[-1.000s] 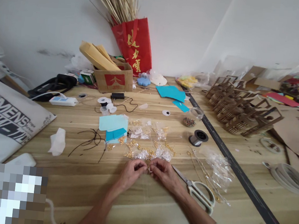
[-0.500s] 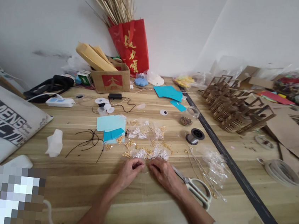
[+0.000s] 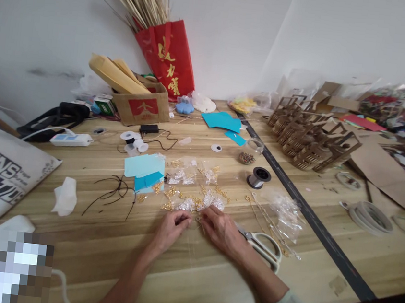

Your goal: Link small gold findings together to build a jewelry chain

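My left hand [image 3: 169,228] and my right hand [image 3: 219,229] rest on the wooden table [image 3: 113,243], fingertips close together in a pinch. Between them is a tiny metal piece too small to name. Just beyond my fingers lies a scatter of small gold and silver findings [image 3: 194,201], some in clear little bags. White-handled scissors [image 3: 263,244] lie right beside my right wrist. Gold chains [image 3: 264,213] and a crumpled clear bag [image 3: 285,209] sit further right.
A spool of wire [image 3: 257,176], a jar of beads [image 3: 249,152], teal paper [image 3: 145,169], black cord [image 3: 113,191] and a tissue [image 3: 64,197] lie around. A cardboard box [image 3: 140,104] and red bag [image 3: 166,61] stand at the back. Wooden frames [image 3: 308,138] sit right.
The view has drifted so everything sits a little further left and lower. My hands stay together near the findings, fingers still pinched.
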The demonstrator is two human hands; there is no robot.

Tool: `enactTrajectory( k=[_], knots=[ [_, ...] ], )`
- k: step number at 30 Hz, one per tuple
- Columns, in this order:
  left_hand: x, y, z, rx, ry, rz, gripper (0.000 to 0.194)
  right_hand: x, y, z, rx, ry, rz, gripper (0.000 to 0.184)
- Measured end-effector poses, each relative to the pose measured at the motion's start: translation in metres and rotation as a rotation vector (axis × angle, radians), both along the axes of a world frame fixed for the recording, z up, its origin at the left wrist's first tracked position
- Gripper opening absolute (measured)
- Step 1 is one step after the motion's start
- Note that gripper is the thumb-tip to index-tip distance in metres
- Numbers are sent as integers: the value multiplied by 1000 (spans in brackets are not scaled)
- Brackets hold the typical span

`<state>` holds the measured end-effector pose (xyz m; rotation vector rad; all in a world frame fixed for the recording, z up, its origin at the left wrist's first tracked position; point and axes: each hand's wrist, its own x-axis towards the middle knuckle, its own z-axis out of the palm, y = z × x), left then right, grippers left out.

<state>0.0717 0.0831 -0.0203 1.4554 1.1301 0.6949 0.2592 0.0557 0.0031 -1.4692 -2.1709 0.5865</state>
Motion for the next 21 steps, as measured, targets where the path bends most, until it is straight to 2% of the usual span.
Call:
enactTrajectory(
  k=[6, 8, 12, 14, 18, 21],
  knots=[
    [0, 1, -1, 11, 31, -7, 23, -5, -4, 1, -2, -203, 17, 13],
    [0, 1, 1, 4, 25, -5, 23, -5, -4, 2, -3, -163, 32, 15],
    [1, 0, 4, -9, 25, -1, 23, -1, -3, 6, -63, 50, 130, 19],
    [1, 0, 5, -7, 28, 6, 22, 1, -3, 8, -98, 71, 171, 19],
    [0, 0, 2, -11, 20, 16, 21, 3, -2, 6, -79, -8, 100, 14],
    [0, 0, 0, -5, 9, 9, 21, 2, -2, 3, -41, 6, 58, 11]
  ],
)
